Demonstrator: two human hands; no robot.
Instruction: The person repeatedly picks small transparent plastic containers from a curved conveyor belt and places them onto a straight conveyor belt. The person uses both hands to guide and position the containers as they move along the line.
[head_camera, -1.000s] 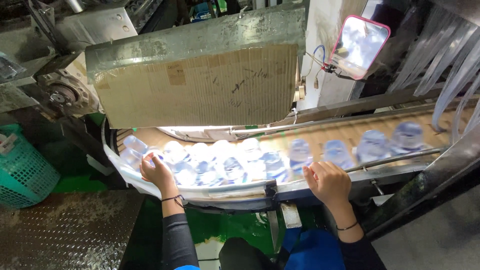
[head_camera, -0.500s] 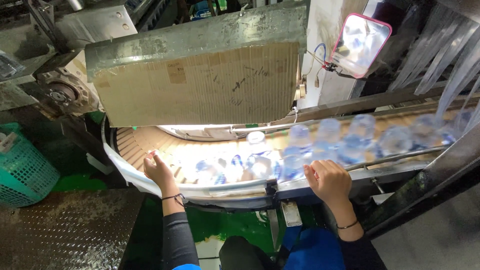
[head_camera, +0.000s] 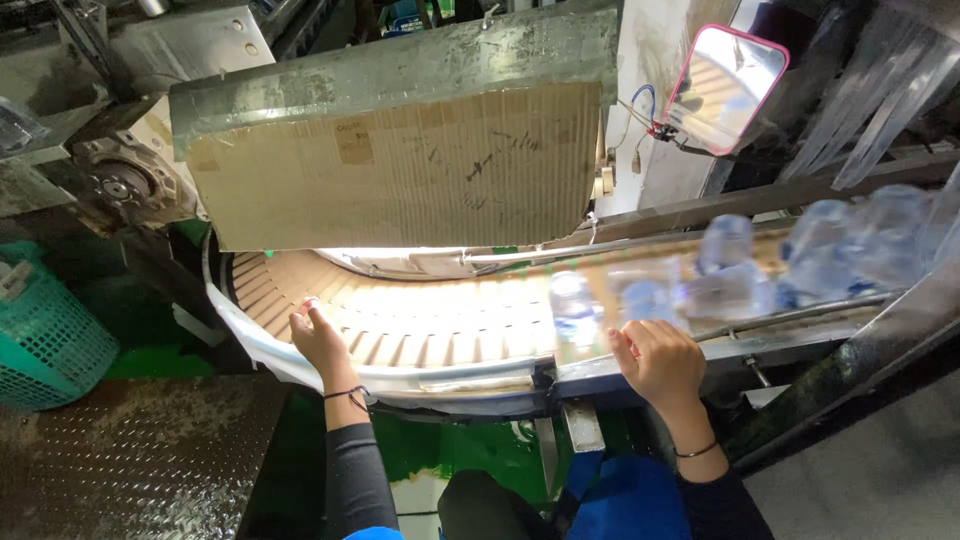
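Bottles of clear plastic ride the curved slatted conveyor, blurred and bunched toward its right end, with one lone bottle trailing nearer the middle. Nearest the camera, the left hand rests on the conveyor's near rail, fingers loosely bent and holding nothing. The right hand curls over the same rail just below the trailing bottles, seemingly empty, though its palm is hidden. A green basket stands at far left. Beyond the belt hangs a cardboard-faced hood, and a pink-framed mirror sits upper right.
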